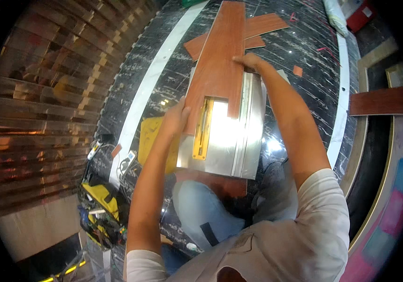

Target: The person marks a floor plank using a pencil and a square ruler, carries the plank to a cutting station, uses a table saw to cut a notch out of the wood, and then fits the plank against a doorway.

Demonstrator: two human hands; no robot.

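A long reddish-brown floor plank (pixel 220 56) lies lengthwise in front of me, with a rectangular notch cut into its near end. My left hand (pixel 178 115) grips its left edge close to that end. Farther up, my right hand (pixel 249 62) holds the right edge, with the thumb on top. Under the plank is a silver metal saw table (pixel 215 167). Its yellow slotted insert (pixel 200 149) shows partly through the notch. A metal fence (pixel 244 136) runs along the right of the table. The fingers beneath the plank are hidden.
Crossed planks (pixel 269 24) lie on the dark marble floor (pixel 300 110) beyond. A yellow case (pixel 151 141) is left of the saw, and a black-and-yellow tool bag (pixel 100 199) sits lower left. Another plank (pixel 382 101) rests across a frame at right. A slatted wall (pixel 51 113) rises at left.
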